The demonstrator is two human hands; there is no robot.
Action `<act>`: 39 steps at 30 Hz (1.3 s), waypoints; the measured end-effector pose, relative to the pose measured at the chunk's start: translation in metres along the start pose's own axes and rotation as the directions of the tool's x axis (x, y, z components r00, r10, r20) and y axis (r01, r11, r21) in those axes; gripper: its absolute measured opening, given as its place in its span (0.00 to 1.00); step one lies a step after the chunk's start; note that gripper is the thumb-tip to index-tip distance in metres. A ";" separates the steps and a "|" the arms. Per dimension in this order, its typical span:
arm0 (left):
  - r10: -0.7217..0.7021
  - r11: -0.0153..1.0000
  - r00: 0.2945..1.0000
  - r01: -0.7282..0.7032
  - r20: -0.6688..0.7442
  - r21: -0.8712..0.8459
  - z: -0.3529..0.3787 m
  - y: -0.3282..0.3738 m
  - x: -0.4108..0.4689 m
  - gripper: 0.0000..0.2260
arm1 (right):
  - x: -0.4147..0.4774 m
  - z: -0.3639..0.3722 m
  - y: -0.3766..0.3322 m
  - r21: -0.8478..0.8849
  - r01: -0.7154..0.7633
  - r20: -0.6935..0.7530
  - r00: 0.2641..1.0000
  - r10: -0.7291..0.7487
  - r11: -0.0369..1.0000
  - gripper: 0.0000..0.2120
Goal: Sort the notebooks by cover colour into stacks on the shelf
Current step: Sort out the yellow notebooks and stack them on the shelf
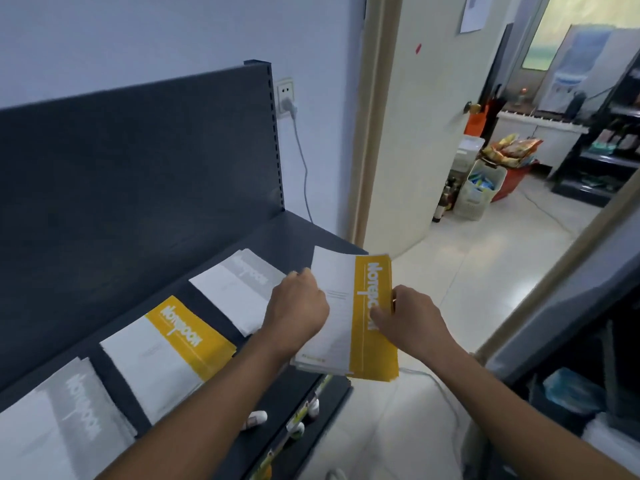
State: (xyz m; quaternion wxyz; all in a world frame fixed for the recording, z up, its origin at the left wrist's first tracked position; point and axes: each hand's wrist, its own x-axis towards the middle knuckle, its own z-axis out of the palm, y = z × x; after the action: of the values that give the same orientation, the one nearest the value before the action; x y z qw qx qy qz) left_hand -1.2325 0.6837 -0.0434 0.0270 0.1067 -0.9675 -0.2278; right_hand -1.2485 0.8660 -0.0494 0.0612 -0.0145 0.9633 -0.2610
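Observation:
A small pile of notebooks with a yellow-and-white cover on top is held above the right end of the dark shelf. My left hand grips its left edge and my right hand pinches its right edge over the yellow band. On the shelf lie a grey-and-white notebook stack at the right, a yellow-and-white stack in the middle and another grey-and-white stack at the left.
A dark back panel rises behind the shelf. A wall socket with a plugged cable sits to its right. A lower shelf holds small bottles. An open doorway at the right shows baskets on a pale floor.

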 end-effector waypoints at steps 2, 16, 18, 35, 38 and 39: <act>-0.030 0.999 1.000 0.030 -0.001 -0.011 0.005 0.002 0.022 0.03 | 0.028 0.000 0.000 -0.022 0.008 0.019 1.000 -0.007 1.000 0.12; -0.371 0.922 0.920 0.348 -0.128 -0.171 0.024 -0.014 0.147 0.06 | 0.219 0.015 -0.037 -0.096 0.279 0.153 0.953 -0.263 0.955 0.14; -0.443 0.887 0.885 0.411 -0.141 -0.208 0.026 -0.020 0.159 0.06 | 0.243 0.021 -0.047 -0.120 0.310 0.169 0.942 -0.289 0.943 0.16; -0.756 0.655 0.624 0.731 -0.198 -0.192 0.068 -0.032 0.212 0.06 | 0.358 0.080 -0.081 -0.137 0.597 0.503 0.729 -0.464 0.791 0.08; -0.766 0.641 0.607 0.745 -0.213 -0.183 0.072 -0.030 0.213 0.06 | 0.362 0.084 -0.082 -0.137 0.617 0.525 0.709 -0.471 0.775 0.07; -0.766 0.641 0.604 0.746 -0.220 -0.181 0.073 -0.029 0.214 0.06 | 0.363 0.085 -0.081 -0.134 0.622 0.528 0.703 -0.476 0.771 0.07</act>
State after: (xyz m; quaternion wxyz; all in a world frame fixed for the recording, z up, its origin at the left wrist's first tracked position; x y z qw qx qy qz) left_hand -1.4425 0.6430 -0.1208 0.0670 0.5350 -0.8089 -0.2344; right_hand -1.5985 0.7312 -0.1216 0.2055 -0.3755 0.8976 -0.1051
